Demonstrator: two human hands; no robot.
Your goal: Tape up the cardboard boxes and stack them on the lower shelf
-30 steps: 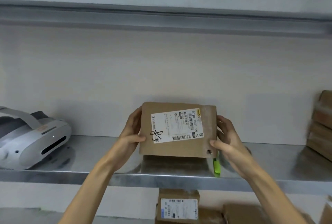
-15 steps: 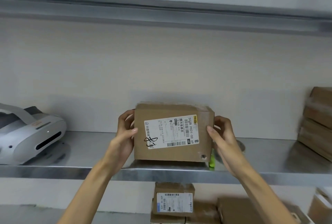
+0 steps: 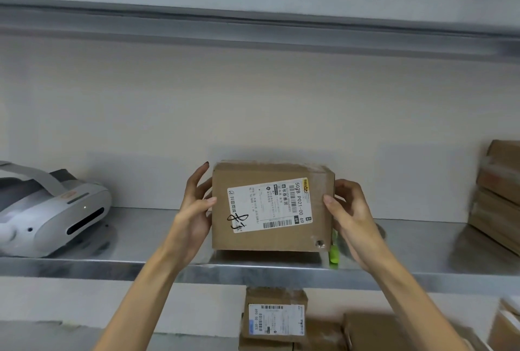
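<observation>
- Far left on the shelf: a grey headset.
- Left hand gripping the left side of the cardboard box; right hand gripping its right edge.
- Box low over the shelf front; touching or not, cannot tell.
- Probably the placing step; next, setting flat and releasing.
- Against a second ago: lower, top face now showing.

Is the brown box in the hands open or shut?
Shut: the brown cardboard box has its top flaps flat, with clear tape across them.
</observation>
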